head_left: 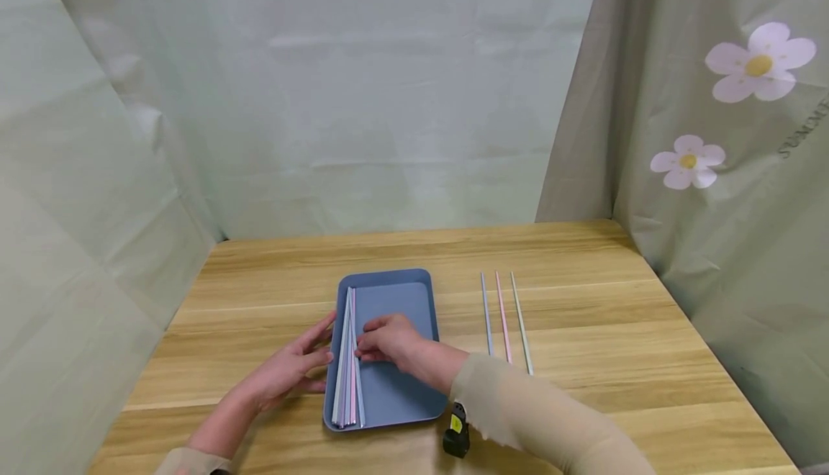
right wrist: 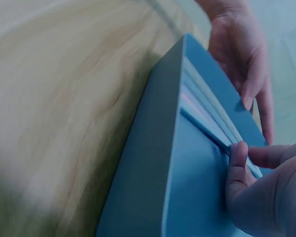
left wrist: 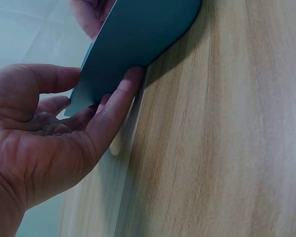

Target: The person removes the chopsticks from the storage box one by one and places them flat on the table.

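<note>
A blue-grey tray lies on the table with a bundle of pastel chopsticks along its left side. My left hand holds the tray's left wall, thumb at the rim and fingers along the outside, as the left wrist view shows. Inside the tray, my right hand pinches a pale blue chopstick at the bundle's right edge between thumb and fingers. That chopstick slants slightly away from the others, its near end apart from theirs. My palm hides part of it in the head view.
Right of the tray, a blue chopstick, a pink chopstick and a pale green chopstick lie side by side on the wooden table. My right forearm passes close by their near ends. Hanging cloth surrounds the table.
</note>
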### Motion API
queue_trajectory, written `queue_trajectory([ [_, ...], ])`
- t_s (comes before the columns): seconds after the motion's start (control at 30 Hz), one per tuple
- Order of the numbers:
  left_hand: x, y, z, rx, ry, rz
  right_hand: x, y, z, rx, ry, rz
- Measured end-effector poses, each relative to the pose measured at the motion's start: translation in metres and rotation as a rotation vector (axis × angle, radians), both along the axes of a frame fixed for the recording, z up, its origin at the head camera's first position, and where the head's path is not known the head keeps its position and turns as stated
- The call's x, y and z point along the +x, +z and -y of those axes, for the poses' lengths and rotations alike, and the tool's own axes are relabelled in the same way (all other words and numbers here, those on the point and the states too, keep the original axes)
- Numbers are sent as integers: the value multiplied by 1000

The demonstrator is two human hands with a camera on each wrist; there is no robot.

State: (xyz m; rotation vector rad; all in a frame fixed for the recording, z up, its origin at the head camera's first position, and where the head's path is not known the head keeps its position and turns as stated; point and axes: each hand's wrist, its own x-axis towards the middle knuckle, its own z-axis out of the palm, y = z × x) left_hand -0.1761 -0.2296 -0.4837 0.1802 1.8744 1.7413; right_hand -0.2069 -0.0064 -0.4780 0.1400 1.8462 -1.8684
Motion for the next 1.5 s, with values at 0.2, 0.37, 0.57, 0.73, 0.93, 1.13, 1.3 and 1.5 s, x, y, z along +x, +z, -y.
queue_trajectory([
  [0.2, 0, 1, -1, -1, -5, 3, 2, -3, 4, 246, 116, -228],
  [0.37, -1, 3, -1, -5, -4, 8, 3, -4, 8, 404, 195, -346],
  [0.57, -2, 2, 1, -7, -8, 13, 2, -4, 14, 485, 224, -386],
  [0.73, -2, 1, 2, -5, 5, 4, 0, -4, 13, 404, 178, -325],
  [0.93, 0, 1, 1, 1, 6, 16, 1, -6, 6, 253, 109, -248],
  [1.13, 0, 1, 1, 9, 7, 13, 1, -3, -7, 138, 111, -229],
  [1.3, 0, 0, 1, 14, 0, 4, -3, 1, -18, 95, 115, -216],
  [1.5, 0, -1, 1, 12, 0, 0, -9, 3, -30, 59, 94, -223],
])
